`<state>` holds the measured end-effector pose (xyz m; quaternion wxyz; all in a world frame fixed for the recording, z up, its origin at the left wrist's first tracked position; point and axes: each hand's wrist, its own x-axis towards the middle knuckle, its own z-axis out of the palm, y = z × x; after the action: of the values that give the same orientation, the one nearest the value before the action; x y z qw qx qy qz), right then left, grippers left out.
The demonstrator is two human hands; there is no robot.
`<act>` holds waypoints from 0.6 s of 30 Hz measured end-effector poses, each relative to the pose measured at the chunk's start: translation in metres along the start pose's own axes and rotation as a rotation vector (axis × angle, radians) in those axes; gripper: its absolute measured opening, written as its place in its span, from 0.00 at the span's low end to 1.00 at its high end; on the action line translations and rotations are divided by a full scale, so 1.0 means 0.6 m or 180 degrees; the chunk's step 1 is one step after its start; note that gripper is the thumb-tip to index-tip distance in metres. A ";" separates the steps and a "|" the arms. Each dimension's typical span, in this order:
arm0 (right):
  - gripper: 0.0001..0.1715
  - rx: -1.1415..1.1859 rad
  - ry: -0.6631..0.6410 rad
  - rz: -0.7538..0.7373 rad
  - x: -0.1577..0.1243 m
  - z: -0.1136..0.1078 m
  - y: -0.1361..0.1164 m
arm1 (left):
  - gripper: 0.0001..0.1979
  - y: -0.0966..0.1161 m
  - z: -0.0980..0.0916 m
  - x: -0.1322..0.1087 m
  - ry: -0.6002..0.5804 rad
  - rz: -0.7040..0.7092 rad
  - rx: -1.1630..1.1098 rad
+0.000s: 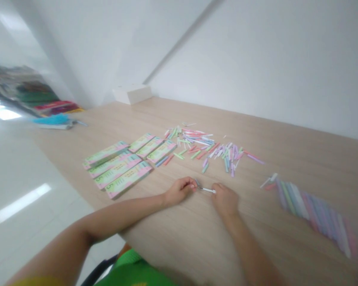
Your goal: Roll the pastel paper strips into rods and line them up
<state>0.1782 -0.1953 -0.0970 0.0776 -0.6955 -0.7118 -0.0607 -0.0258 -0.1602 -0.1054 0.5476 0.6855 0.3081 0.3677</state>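
Near the table's front edge my left hand (181, 190) is closed in a pinch on a small greyish piece (198, 184), too blurred to name. Facing it, my right hand (225, 198) grips the end of a thin white stick (208, 190), shaped like a pen part. The stick's free end meets or nearly meets the greyish piece; I cannot tell if they are joined. Beyond my hands lies a loose pile of pastel pen-like tubes and thin white sticks (198, 138), spreading right into a second heap (231, 153).
Flat green and pink boxes (128, 178) lie in rows to the left. At the right, several pastel pens (313, 210) lie side by side, blurred. A white box (133, 94) stands by the wall, and a blue item (55, 120) lies at the table's far left corner.
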 end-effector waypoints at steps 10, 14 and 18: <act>0.07 -0.0243 0.0003 -0.0237 0.001 -0.005 -0.004 | 0.13 -0.006 0.001 -0.002 -0.0197 0.0021 0.0531; 0.08 -0.0333 0.0005 -0.0225 -0.002 -0.008 -0.010 | 0.14 -0.004 0.001 -0.003 -0.0187 -0.0060 0.0394; 0.10 -0.0369 0.0063 -0.0128 -0.004 -0.010 -0.012 | 0.16 0.000 0.001 -0.002 -0.0195 -0.0158 0.0248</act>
<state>0.1714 -0.1991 -0.0916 0.0429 -0.6837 -0.7201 -0.1103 -0.0261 -0.1618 -0.1057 0.5386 0.7094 0.3222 0.3205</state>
